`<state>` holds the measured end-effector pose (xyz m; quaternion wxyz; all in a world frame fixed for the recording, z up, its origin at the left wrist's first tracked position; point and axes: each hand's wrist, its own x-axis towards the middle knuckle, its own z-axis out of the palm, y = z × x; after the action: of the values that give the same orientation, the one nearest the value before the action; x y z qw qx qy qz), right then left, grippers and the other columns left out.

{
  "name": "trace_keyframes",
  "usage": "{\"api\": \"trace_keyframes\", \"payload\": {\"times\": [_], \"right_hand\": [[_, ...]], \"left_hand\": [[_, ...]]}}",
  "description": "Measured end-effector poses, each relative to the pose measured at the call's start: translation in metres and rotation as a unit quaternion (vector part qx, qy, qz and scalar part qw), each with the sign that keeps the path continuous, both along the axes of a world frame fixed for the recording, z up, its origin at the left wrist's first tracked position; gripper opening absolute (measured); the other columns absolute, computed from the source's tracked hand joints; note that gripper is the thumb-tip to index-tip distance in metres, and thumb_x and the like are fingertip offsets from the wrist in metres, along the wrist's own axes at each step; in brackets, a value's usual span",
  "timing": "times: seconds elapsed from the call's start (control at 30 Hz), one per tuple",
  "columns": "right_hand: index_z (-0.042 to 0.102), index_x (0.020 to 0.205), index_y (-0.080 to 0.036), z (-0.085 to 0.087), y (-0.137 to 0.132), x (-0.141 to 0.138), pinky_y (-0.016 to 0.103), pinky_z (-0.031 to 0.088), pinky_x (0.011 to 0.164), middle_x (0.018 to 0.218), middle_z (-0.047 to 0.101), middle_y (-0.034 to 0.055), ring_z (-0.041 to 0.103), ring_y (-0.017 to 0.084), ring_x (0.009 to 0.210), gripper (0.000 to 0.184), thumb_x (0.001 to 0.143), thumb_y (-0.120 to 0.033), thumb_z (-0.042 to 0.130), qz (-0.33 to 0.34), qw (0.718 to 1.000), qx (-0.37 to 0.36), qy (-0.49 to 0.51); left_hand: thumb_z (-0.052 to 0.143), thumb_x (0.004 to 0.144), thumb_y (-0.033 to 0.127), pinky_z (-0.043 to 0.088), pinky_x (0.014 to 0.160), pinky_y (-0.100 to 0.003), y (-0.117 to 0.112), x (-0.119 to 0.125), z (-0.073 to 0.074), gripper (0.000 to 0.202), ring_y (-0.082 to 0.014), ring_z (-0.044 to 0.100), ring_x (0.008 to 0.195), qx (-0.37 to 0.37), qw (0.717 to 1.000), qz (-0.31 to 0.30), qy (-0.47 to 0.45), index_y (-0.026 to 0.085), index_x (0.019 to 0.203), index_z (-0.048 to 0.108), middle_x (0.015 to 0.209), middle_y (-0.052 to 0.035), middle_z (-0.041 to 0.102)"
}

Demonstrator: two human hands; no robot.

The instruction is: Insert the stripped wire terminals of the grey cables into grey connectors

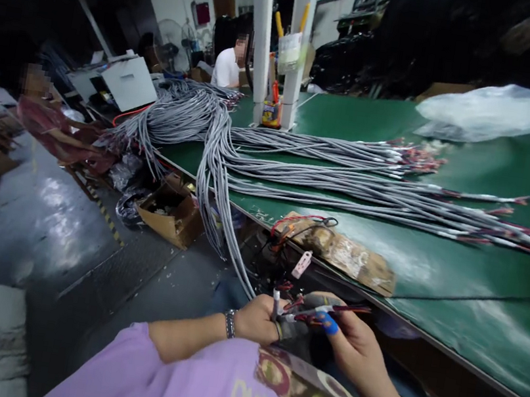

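Observation:
My left hand [259, 320] is closed around the ends of several grey cables [238, 264], which hang down from the table edge to it. White sleeves and thin red and black wires [296, 304] stick out of the cable ends between my hands. My right hand [358, 342] pinches dark and reddish wires at their tips, with blue tape wrapped on the thumb and a grey covering on a finger. Both hands are close together in front of my body, just below the table's front edge.
Long bundles of grey cables [338, 176] lie across the green table [471, 315]. A taped wooden board [341, 253] sits at its edge. Behind stand a white post [259, 38] and a plastic bag [497, 114]. A cardboard box [170, 214] is on the floor; two people sit farther off.

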<state>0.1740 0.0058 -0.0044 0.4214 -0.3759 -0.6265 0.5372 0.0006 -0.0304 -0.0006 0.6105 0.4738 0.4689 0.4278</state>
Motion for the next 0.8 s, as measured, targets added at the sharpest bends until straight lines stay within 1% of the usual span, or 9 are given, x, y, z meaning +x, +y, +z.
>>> {"api": "trace_keyframes", "payload": {"times": [0.17,0.2,0.27,0.37,0.43,0.5,0.57,0.67,0.8], "right_hand": [[0.060,0.089,-0.026,-0.002,0.003,0.005,0.029,0.045,0.055,0.072,0.062,0.0034,0.050,0.015,0.054,0.025,0.082,-0.049,0.052,-0.052,0.988,-0.106,0.100],[0.059,0.088,-0.027,-0.001,0.004,0.007,0.028,0.044,0.054,0.074,0.061,0.0029,0.048,0.013,0.053,0.023,0.082,-0.048,0.052,-0.067,0.984,-0.110,0.121],[0.058,0.087,-0.027,-0.002,0.007,0.009,0.026,0.042,0.051,0.076,0.062,0.0024,0.045,0.012,0.051,0.022,0.082,-0.047,0.054,-0.079,0.984,-0.096,0.126],[0.061,0.083,-0.023,-0.006,0.007,0.004,0.025,0.038,0.048,0.071,0.063,0.0032,0.046,0.012,0.052,0.024,0.079,-0.047,0.059,-0.015,0.997,-0.069,0.038],[0.061,0.075,-0.021,-0.009,0.004,-0.007,0.024,0.038,0.048,0.068,0.063,0.0032,0.046,0.012,0.052,0.027,0.078,-0.047,0.059,0.062,0.995,-0.077,-0.010],[0.062,0.073,-0.019,-0.012,0.001,-0.020,0.023,0.036,0.048,0.066,0.064,0.0026,0.045,0.011,0.051,0.029,0.076,-0.048,0.061,0.112,0.989,-0.096,-0.016],[0.062,0.075,-0.019,-0.013,-0.001,-0.032,0.022,0.036,0.046,0.068,0.065,0.0018,0.044,0.010,0.050,0.028,0.076,-0.048,0.061,0.138,0.983,-0.125,0.003],[0.062,0.072,-0.018,-0.014,-0.002,-0.042,0.021,0.036,0.043,0.067,0.063,0.0007,0.044,0.008,0.046,0.029,0.074,-0.048,0.062,0.139,0.977,-0.159,0.024],[0.059,0.070,-0.017,-0.017,-0.003,-0.047,0.021,0.036,0.041,0.061,0.059,-0.0014,0.045,0.007,0.041,0.032,0.069,-0.049,0.066,0.135,0.970,-0.201,0.028]], "left_hand": [[0.066,0.070,0.050,0.050,0.077,-0.039,-0.006,-0.005,0.018,0.041,-0.0290,0.065,0.089,0.081,0.992,0.073,-0.057,0.015,0.091,0.071,0.093,-0.0151,0.071],[0.061,0.074,0.052,0.051,0.072,-0.036,-0.006,-0.007,0.018,0.043,-0.0267,0.066,0.084,0.079,0.990,0.092,-0.072,0.015,0.096,0.070,0.093,-0.0151,0.071],[0.056,0.078,0.052,0.044,0.050,-0.025,-0.006,-0.009,0.012,0.042,-0.0168,0.065,0.058,0.054,0.987,0.132,-0.078,0.016,0.095,0.069,0.081,-0.0115,0.071],[0.058,0.078,0.049,0.026,0.037,-0.019,-0.001,-0.012,0.003,0.038,-0.0079,0.054,0.042,0.034,0.982,0.179,-0.059,0.015,0.088,0.070,0.076,-0.0089,0.070],[0.063,0.075,0.047,0.023,0.036,-0.019,0.004,-0.012,0.000,0.038,-0.0055,0.047,0.040,0.027,0.979,0.190,-0.067,0.014,0.091,0.070,0.072,-0.0075,0.069],[0.068,0.070,0.046,0.024,0.036,-0.019,0.006,-0.012,0.001,0.042,-0.0040,0.040,0.038,0.018,0.980,0.184,-0.076,0.014,0.097,0.069,0.068,-0.0053,0.067],[0.073,0.065,0.046,0.031,0.038,-0.019,0.007,-0.011,0.003,0.047,-0.0054,0.043,0.042,0.011,0.982,0.169,-0.081,0.014,0.099,0.068,0.071,-0.0049,0.067],[0.075,0.061,0.044,0.040,0.044,-0.021,0.006,-0.010,0.003,0.046,-0.0101,0.053,0.051,0.004,0.985,0.155,-0.078,0.015,0.095,0.068,0.077,-0.0055,0.068],[0.076,0.062,0.041,0.043,0.050,-0.022,0.006,-0.009,-0.003,0.037,-0.0118,0.056,0.056,0.010,0.987,0.150,-0.053,0.014,0.085,0.068,0.071,-0.0041,0.067]]}}
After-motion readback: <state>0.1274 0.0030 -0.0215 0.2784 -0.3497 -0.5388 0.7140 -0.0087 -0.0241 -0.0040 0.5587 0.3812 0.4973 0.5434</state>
